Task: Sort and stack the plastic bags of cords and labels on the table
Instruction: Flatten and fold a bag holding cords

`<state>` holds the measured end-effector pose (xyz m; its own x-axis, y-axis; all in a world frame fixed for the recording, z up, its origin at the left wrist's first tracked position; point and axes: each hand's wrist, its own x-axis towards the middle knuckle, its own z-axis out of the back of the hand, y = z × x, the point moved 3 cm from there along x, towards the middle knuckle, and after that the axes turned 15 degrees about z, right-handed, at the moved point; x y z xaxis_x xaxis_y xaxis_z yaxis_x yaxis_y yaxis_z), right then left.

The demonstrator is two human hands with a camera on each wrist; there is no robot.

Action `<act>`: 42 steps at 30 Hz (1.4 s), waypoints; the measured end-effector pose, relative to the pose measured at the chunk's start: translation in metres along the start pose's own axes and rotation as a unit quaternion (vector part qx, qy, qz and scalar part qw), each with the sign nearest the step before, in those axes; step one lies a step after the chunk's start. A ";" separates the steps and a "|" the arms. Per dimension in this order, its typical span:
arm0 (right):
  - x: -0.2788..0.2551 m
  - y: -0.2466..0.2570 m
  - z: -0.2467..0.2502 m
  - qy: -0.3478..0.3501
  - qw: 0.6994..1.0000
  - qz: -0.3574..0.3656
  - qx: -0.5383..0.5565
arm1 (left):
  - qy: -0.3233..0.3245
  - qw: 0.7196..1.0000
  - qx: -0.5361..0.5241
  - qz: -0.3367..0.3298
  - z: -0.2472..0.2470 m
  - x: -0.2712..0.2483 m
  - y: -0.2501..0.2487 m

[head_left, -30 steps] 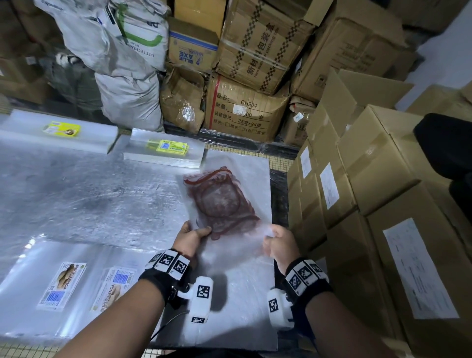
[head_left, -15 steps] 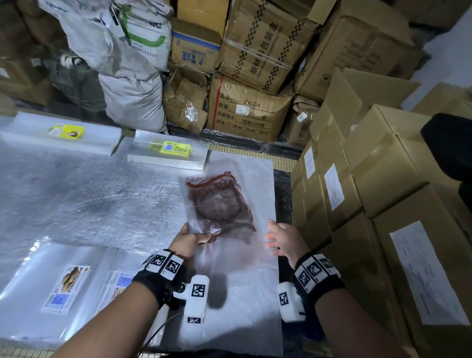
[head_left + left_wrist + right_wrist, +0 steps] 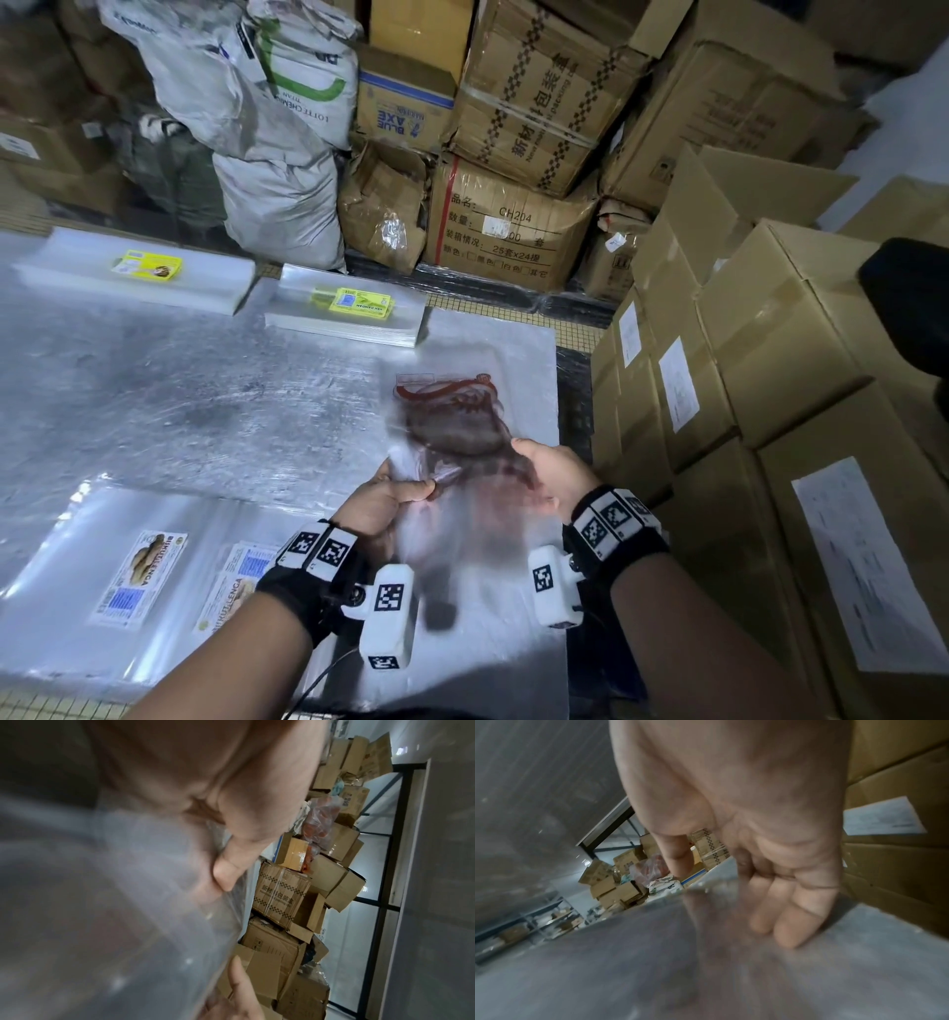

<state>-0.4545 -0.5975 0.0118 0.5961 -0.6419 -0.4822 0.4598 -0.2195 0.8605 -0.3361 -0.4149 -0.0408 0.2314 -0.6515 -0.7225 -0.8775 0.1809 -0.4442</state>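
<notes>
Held up over the near right part of the table (image 3: 179,406): one clear plastic bag (image 3: 462,426) with dark red print, blurred. Left hand (image 3: 382,506) pinching the bag's lower left edge between thumb and curled fingers. Right hand (image 3: 557,475) at the bag's right edge, fingers bent behind the film; whether grasping or only touching, cannot tell. In the right wrist view, fingers (image 3: 790,919) half curled against the blurred film.

Under the held bag, a flat stack of clear bags (image 3: 518,652) reaching to the table's right edge. Right beyond that edge, a wall of stacked cardboard boxes (image 3: 791,411), close by the right wrist, so little room on that side. Open bare metal across the table's middle and left. Far edge lined by two low stacks of clear bags, each topped by one yellow label: left stack (image 3: 133,280), right stack (image 3: 344,313), just beside each other. Near left: more flat clear bags (image 3: 77,591) with two printed labels showing, one (image 3: 138,580) in full and one (image 3: 231,586) partly behind the left wrist. Behind the table: grey sacks (image 3: 267,154) and more boxes (image 3: 529,113), piled right up to the far edge.
</notes>
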 end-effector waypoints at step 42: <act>-0.005 -0.032 0.033 0.004 0.994 0.091 0.056 | -0.050 0.995 0.090 -0.002 -0.029 -0.014 -0.019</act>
<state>-0.4939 -0.6113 -0.0078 0.6679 -0.6735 -0.3168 0.2679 -0.1796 0.9466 -0.3347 -0.4311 -0.0070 0.2826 -0.5772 -0.7662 -0.7893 0.3141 -0.5277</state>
